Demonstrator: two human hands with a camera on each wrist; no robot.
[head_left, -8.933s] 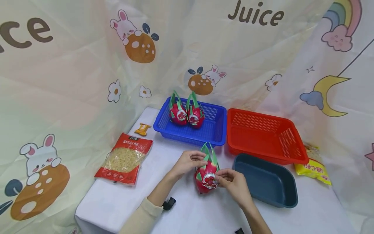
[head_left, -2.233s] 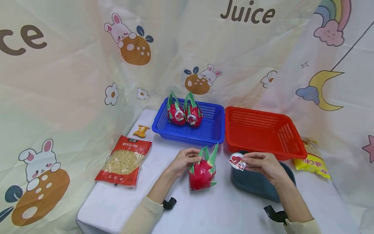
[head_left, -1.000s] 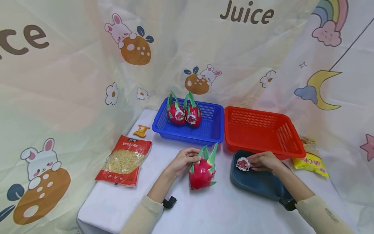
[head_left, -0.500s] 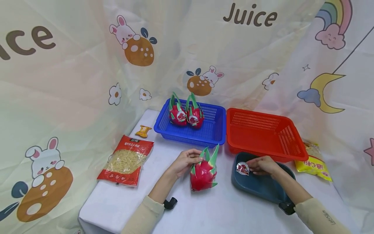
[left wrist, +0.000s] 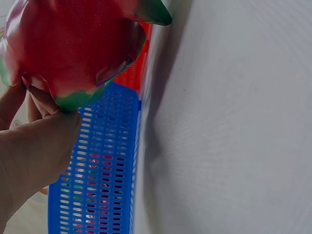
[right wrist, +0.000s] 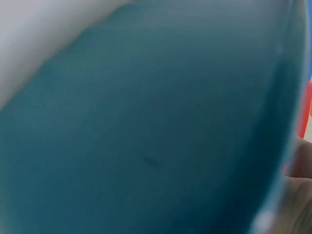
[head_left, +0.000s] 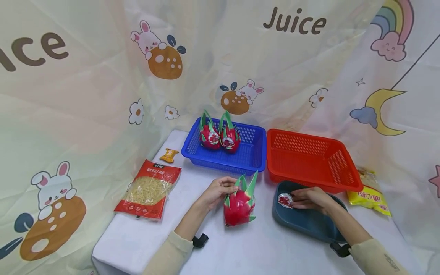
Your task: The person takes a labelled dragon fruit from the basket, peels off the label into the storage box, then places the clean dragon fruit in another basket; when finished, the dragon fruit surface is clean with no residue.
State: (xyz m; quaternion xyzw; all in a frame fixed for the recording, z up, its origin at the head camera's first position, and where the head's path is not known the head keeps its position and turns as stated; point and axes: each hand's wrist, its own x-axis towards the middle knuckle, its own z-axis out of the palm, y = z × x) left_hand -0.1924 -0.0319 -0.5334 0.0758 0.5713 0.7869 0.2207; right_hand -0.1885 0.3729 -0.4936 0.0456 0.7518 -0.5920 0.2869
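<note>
My left hand pinches a glossy red dragon fruit by its green leafy top, with the fruit at mid-table in the head view. Seen from the left wrist, the same dragon fruit fills the upper left, fingers gripping beneath it. A round sticker with a red fruit print lies against the left inner side of a dark teal tray. My right hand reaches into that tray, fingers straight and right at the sticker's edge. Teal tray surface takes up nearly all the right wrist view.
Behind stand a blue basket with two labelled dragon fruits and a red basket. To the left lie a red pasta bag and a small orange packet; a yellow bag lies at the right.
The sticker came off the dragon fruit and went rightward into the teal tray in my right hand. Those fingers have since straightened beside it. My left hand keeps its grip.
</note>
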